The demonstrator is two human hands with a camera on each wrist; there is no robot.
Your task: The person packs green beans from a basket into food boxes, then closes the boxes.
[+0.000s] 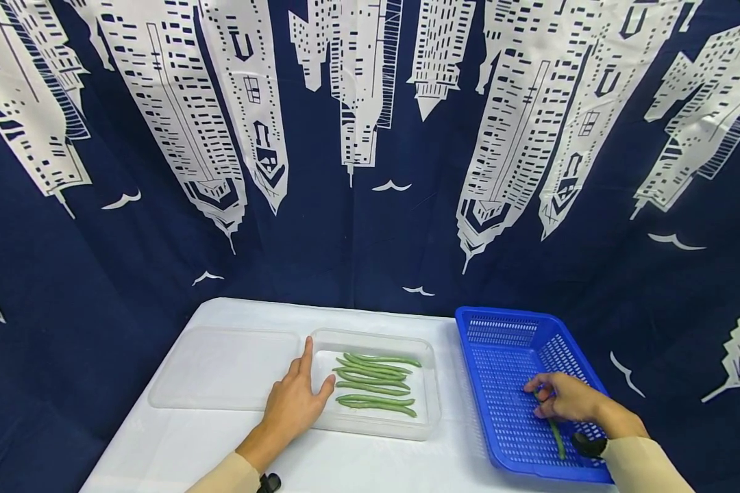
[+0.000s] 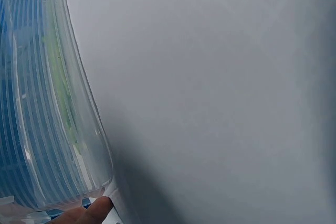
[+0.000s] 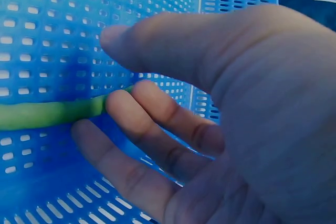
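From the head view, a clear rectangular plastic container (image 1: 428, 394) sits near the middle of a white-covered table (image 1: 179, 445) and serves as the landmark: inside it lie about six or seven long green beans (image 1: 373, 387), roughly parallel, though the exact count is hard to fix where they overlap. Just left of the container lies one flat clear plastic lid (image 1: 222, 366), touching or nearly touching its left wall. The left hand (image 1: 296, 404) rests flat at the container's left edge, fingers straight and spread, index finger pointing away along the rim, gripping nothing. Right of the container, close beside it, stands one blue perforated plastic basket (image 1: 506, 335). Inside the basket the right hand (image 1: 564, 397) has its fingers curled down onto one single green bean (image 1: 557, 438), which lies on the basket floor and runs toward the near wall. Behind the table hangs a dark blue curtain printed with white skyscrapers (image 1: 358, 205). In the left wrist view, the container's curved clear wall (image 2: 58, 129) fills the left side, green and blue showing blurred through it, with one fingertip (image 2: 89, 213) pressed at its base on the white cloth. In the right wrist view, the right hand (image 3: 226, 129) is half open, thumb above and fingertips (image 3: 131, 108) touching the end of the single bean (image 3: 47, 114) on the basket's blue floor; whether it is truly pinched cannot be told.
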